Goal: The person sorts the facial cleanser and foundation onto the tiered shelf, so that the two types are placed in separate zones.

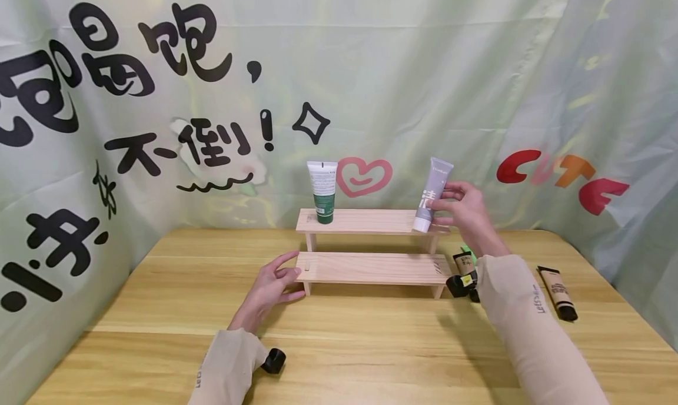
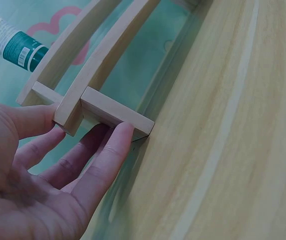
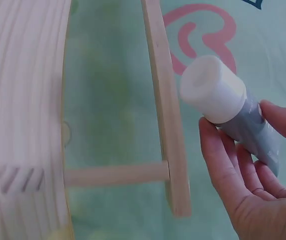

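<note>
My right hand [image 1: 466, 209] holds a grey-lavender squeeze tube [image 1: 437, 184] between thumb and fingers. The tube leans, its white cap [image 3: 213, 90] downward, by the right end of the upper tier [image 1: 371, 221] of a two-tier wooden stand. At the left end of the lower tier [image 1: 365, 268], my left hand [image 1: 272, 287] grips the stand, its thumb and fingertips against the board end and the leg [image 2: 115, 112]. A white and green tube [image 1: 323, 190] stands upright on its cap at the upper tier's left.
Right of the stand, a beige tube with a black cap [image 1: 558, 293] lies on the wooden table [image 1: 371, 346]. Another beige tube [image 1: 463, 262] and a bit of green lie partly hidden by my right wrist. A printed curtain [image 1: 424, 87] hangs behind the table.
</note>
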Motion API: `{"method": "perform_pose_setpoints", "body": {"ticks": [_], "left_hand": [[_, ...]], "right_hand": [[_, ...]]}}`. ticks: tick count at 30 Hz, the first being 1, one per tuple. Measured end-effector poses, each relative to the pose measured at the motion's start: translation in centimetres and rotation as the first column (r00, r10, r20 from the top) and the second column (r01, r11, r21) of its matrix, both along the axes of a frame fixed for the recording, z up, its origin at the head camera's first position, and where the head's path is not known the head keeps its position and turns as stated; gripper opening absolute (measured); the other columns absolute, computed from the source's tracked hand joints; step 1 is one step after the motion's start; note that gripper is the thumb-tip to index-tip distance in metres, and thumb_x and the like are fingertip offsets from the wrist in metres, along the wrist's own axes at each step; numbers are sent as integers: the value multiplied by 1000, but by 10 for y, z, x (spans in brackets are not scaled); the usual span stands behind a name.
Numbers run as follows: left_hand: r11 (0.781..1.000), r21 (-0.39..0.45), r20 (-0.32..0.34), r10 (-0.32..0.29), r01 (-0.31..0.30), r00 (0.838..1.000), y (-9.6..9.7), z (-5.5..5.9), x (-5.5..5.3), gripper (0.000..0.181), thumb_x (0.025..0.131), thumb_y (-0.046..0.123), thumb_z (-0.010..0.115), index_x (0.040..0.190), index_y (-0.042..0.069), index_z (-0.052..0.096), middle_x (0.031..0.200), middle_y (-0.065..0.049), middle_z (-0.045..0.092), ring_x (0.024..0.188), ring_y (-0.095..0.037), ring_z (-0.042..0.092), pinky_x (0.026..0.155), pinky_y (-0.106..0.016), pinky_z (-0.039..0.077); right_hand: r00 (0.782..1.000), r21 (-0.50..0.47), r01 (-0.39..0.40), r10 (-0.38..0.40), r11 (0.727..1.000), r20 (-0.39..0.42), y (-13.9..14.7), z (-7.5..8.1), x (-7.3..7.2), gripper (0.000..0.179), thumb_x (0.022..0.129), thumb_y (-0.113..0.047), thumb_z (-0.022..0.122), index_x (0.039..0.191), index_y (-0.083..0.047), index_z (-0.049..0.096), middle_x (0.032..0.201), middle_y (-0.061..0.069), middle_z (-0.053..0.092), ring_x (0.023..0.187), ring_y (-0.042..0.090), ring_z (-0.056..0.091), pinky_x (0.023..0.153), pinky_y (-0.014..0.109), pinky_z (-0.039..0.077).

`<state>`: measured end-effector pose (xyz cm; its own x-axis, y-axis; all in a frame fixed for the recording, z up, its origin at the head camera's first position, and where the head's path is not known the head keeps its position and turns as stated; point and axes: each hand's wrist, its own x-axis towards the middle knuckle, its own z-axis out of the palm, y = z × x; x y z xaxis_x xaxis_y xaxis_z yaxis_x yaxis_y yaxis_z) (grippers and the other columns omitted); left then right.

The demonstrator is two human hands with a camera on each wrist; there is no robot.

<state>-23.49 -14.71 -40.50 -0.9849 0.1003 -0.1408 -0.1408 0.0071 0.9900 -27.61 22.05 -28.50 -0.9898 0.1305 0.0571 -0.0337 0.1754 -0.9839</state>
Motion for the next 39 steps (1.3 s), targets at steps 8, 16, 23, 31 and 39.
{"method": "perform_pose_setpoints", "body": {"ticks": [8, 16, 23, 31, 39], "left_hand": [[1000, -4, 11, 1, -1, 1000, 1, -2, 4, 48, 106, 1, 51, 153, 7, 43, 128, -29, 61, 113, -39, 63, 82, -47, 61], [1000, -4, 12, 3, -3, 1000, 0, -4, 5, 48, 106, 2, 51, 153, 7, 44, 127, -28, 61, 112, -38, 63, 82, -46, 61], [1000, -7, 27, 3, -3, 1000, 0, -2, 5, 49, 106, 3, 52, 154, 9, 43, 128, -27, 61, 111, -37, 64, 82, -44, 61], [1000, -4, 18, 0, 0, 1000, -1, 1, 4, 49, 106, 3, 51, 154, 8, 43, 130, -29, 59, 113, -38, 63, 83, -45, 61], [1000, 3, 25, -14, 14, 1000, -1, 3, -1, 50, 106, 4, 51, 155, 10, 41, 130, -28, 59, 114, -37, 63, 85, -43, 61]], "right_hand": [[999, -67, 28, -30, 997, -27, -21, -4, -2, 65, 92, 6, 68, 147, 7, 32, 124, 12, 50, 95, 17, 61, 81, 30, 61], [994, -93, 46, -55, 995, -96, -43, -7, -5, 65, 90, 9, 68, 145, 7, 33, 121, 11, 53, 95, 14, 60, 81, 29, 61], [981, -53, 71, -79, 996, -175, -60, -12, -10, 62, 90, 9, 69, 142, 6, 36, 128, 19, 54, 103, 20, 59, 80, 25, 59], [940, 48, 89, -68, 995, -334, -81, -13, -18, 59, 84, 13, 73, 135, 8, 43, 126, 26, 57, 106, 34, 59, 94, 39, 52], [915, 98, 86, -40, 992, -401, -97, -12, -22, 56, 84, 14, 74, 132, 7, 45, 122, 25, 58, 106, 37, 59, 95, 44, 52]]}}
